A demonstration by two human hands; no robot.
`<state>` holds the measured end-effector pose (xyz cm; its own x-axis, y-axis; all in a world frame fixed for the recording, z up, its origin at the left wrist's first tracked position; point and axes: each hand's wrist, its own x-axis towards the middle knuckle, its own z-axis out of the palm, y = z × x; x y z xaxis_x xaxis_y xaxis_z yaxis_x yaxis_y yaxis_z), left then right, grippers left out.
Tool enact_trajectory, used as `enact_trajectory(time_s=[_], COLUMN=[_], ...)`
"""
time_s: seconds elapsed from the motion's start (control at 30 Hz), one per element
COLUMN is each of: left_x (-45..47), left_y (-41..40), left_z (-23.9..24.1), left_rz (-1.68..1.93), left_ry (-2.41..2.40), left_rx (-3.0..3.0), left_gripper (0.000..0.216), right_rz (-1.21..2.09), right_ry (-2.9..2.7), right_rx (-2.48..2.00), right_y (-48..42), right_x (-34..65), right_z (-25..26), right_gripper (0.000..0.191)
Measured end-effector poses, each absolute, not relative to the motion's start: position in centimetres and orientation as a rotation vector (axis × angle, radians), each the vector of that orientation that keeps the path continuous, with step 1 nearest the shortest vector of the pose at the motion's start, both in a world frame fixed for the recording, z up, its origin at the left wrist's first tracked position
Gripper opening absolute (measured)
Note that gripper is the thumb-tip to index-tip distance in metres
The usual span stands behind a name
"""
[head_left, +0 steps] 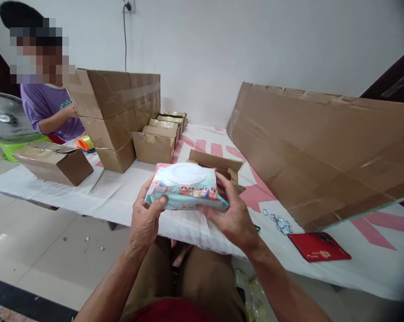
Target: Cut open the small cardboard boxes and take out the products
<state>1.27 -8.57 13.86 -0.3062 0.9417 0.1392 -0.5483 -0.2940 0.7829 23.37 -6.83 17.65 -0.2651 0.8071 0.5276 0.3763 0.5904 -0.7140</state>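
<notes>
Between my hands is a pack of wet wipes (pixel 185 190), pale blue and pink with a white oval lid and small cartoon figures along its side. My left hand (pixel 148 214) grips the left end, thumb on the near side. At the right end, my right hand (pixel 233 212) closes around the pack, its fingers partly hidden behind it. The pack is held above the table's front edge, lid facing up. Just behind it, an open cardboard box (pixel 218 163) sits on the table, partly covered from view by the pack and my right hand.
Stacked cartons (pixel 115 107) stand left of a row of small boxes (pixel 155 145). A single carton (pixel 54 163) lies farther left, near a person in purple (pixel 51 107). A large cardboard sheet (pixel 322 152) leans at right. A red phone (pixel 319 247) lies near small stickers (pixel 281 224).
</notes>
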Motion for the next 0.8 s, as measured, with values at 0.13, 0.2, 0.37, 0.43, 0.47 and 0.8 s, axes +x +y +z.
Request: enact_trajectory(time_s=[0.13,0.2,0.37,0.43,0.47,0.8], left_x=[-0.4,-1.6,-4.0,-4.5,-4.7,-11.0], left_y=[-7.6,-7.2,-6.8,-6.6,-6.4,-5.0], left_z=[17.7,20.6,26.9,28.0,28.1,17.1], left_rz=[1.919,2.025,2.088,2.088,2.083,1.917], left_ry=[0.679,0.637,0.512,0.53,0.561,1.087], left_rx=[0.92,1.051,1.32,1.351,1.356,1.076], left_gripper=[0.063,0.051,0.047,0.046,0.045,0.043], right_rz=[0.508,0.452,0.351,0.347,0.349,0.414], right_ry=[-1.742,-1.729,-1.698,-1.683,-1.683,-1.697], right_rx=[-0.778,-0.664,-0.478,-0.444,-0.432,-0.592], right_y=[-4.7,-3.8,-2.4,-2.0,-1.7,0.8], right_x=[20.5,19.4,16.9,16.2,15.9,10.4], right_z=[20.0,22.0,26.4,27.2,27.3,16.4], right_gripper=[0.072,0.073,0.073,0.072,0.071,0.07])
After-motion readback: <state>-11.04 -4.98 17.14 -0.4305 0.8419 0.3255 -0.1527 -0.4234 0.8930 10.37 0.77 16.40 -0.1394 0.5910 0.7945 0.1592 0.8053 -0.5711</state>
